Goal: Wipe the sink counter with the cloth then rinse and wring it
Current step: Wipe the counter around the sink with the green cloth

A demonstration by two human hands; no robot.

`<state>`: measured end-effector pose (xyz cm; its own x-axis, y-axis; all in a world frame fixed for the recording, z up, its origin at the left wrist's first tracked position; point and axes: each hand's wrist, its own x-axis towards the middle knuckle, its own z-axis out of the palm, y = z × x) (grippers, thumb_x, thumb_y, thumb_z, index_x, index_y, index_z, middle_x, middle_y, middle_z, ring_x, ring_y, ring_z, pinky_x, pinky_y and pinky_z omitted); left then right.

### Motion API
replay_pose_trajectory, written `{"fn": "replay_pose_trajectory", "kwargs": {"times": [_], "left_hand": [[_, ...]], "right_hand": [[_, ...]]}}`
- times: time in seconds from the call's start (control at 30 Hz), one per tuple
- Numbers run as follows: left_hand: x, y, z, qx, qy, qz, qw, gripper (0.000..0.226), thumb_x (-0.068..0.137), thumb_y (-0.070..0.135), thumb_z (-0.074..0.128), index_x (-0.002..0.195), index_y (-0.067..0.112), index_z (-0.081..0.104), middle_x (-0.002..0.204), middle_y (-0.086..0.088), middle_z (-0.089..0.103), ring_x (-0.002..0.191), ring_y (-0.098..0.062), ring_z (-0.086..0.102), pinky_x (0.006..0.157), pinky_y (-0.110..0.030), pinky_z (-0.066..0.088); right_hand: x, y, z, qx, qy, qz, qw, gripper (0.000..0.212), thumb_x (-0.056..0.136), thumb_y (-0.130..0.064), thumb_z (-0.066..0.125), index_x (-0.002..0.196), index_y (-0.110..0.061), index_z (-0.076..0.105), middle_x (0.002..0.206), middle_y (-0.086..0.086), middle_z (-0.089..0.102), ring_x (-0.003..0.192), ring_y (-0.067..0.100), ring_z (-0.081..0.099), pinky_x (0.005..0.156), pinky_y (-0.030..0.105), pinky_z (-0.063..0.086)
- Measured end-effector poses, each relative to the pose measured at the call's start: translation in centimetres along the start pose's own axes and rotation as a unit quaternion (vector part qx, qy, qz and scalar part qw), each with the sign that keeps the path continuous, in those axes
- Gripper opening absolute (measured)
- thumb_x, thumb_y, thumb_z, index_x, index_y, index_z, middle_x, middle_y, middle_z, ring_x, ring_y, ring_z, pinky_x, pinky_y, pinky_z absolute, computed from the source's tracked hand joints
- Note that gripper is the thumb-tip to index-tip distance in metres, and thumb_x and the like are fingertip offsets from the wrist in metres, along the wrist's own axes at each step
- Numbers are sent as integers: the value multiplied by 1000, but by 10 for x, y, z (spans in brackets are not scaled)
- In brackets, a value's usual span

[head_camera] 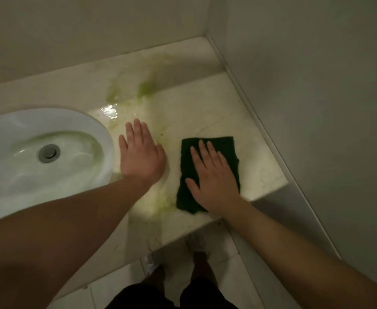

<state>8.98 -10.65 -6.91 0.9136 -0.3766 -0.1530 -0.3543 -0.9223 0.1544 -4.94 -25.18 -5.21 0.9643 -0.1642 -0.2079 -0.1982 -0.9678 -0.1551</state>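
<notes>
White sink (98, 130) bounds the left, the left grip (141, 157) is spread flat and empty over the wet surface (216, 112), and the dark green cloth (218, 148), likely soft, limp and light, best bunched at its middle, lies under the flat, open-fingered right grip (214, 181), with room ahead but front edge and wall (317, 108) near.

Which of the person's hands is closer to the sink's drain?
Left. The left hand is spread just right of the sink, nearer its drain; the right hand presses the green cloth farther right.
</notes>
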Motion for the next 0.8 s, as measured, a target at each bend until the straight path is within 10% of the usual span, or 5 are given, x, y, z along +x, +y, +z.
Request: {"fn": "replay_pose_trajectory", "kwargs": {"times": [0.23, 0.47, 0.67, 0.8], "left_hand": [[1, 3, 0, 8, -5, 0, 1000, 69, 97, 34, 24, 153, 0, 5, 164, -17, 2, 151, -33, -2, 121, -51, 5], [0, 1, 1, 17, -11, 2, 1000, 70, 96, 36, 19, 153, 0, 0, 164, -17, -2, 151, -33, -5, 122, -51, 3], [1, 2, 0, 19, -4, -3, 1000, 70, 96, 35, 25, 153, -1, 5, 164, -17, 3, 151, -33, -1, 121, -51, 6], [0, 2, -1, 17, -9, -3, 1000, 71, 96, 35, 23, 153, 0, 2, 164, -17, 0, 151, -33, -4, 122, -50, 4]], "right_hand": [[-19, 87, -7, 0, 52, 261, 964, 75, 97, -50, 24, 154, -5, 5, 162, 14, 7, 150, 27, 5, 122, 43, 9], [-17, -34, 7, 34, 12, 5, 999, 75, 93, -50, 36, 154, -13, 14, 162, 10, 12, 150, 24, 7, 121, 42, 10], [-5, 80, -8, -67, 21, 197, 978, 77, 94, -56, 11, 154, -9, 4, 162, 14, 8, 150, 28, 6, 121, 44, 12], [-23, -1, 6, -17, 45, 172, 984, 81, 92, -57, 25, 154, -8, 10, 161, 17, 10, 149, 32, 9, 121, 45, 8]]}}
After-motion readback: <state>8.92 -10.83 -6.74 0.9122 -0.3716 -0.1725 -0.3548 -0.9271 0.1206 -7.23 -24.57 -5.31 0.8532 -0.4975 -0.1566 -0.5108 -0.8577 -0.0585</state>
